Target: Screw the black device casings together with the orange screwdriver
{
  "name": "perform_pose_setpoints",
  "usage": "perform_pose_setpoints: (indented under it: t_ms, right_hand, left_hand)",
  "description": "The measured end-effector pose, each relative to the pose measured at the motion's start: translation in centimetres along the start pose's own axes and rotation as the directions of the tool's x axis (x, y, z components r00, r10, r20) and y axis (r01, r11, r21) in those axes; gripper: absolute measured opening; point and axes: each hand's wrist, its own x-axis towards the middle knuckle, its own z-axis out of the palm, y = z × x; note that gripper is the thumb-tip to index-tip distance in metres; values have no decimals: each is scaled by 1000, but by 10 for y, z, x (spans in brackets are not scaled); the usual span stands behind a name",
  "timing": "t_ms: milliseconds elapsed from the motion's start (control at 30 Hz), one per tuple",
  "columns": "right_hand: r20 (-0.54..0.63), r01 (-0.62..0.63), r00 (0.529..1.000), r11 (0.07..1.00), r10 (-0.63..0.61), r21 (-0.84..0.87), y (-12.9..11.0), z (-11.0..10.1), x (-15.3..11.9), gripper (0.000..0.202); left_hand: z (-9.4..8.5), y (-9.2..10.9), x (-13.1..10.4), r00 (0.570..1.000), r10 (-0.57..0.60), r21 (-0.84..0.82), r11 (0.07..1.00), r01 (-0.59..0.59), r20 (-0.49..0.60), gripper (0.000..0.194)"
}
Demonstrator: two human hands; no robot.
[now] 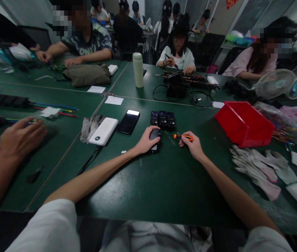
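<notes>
My left hand (148, 140) is closed round a small black device (154, 134) that rests on the green table (138, 189). Just beyond it, several similar black devices (163, 119) stand side by side in a row. To the right, my right hand (191, 143) pinches an orange-handled tool (186, 137), whose orange end points left towards the device. The two hands are apart. Left of my left hand lie a black phone (128, 122) with a partly lit screen and a white power bank (103, 131) beside grey gloves (87, 129).
A red bin (245, 124) and work gloves (255, 169) lie on the right, near fans (275, 84). A green bottle (138, 70) stands at the back. At the left, a neighbour's hand (19, 136) works with wires. Other people sit across the table.
</notes>
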Motion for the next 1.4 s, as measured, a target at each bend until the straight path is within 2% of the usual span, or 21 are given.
perform_pose_setpoints:
  t_ms: [1400]
  right_hand:
    - [-13,-1,1000,1000,1,-31,1,1,0,26]
  left_hand:
    - [-1,2,0,1000,-21,20,1000,21,2,39]
